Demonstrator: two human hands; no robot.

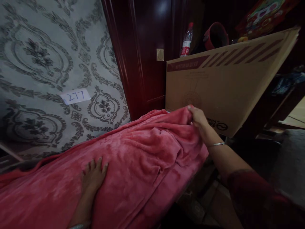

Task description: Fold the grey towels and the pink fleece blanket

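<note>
A pink-red plush blanket (133, 165) spreads across the lower middle and left, with loose folds toward its far right end. My left hand (93, 175) lies flat on the blanket, fingers spread. At the far right corner, my right hand (196, 116) pinches the blanket's edge between thumb and fingers and holds it raised. Under the lifted part, a lower layer of the same pink-red colour shows along the near right side. What supports the blanket is hidden beneath it.
A large cardboard box (228, 82) stands just beyond my right hand. Behind it are a red-capped plastic bottle (187, 41) and a dark red cabinet (147, 57). Patterned wallpaper (47, 63) with a paper marked 277 (75, 96) borders the left. A grey surface (288, 165) is at right.
</note>
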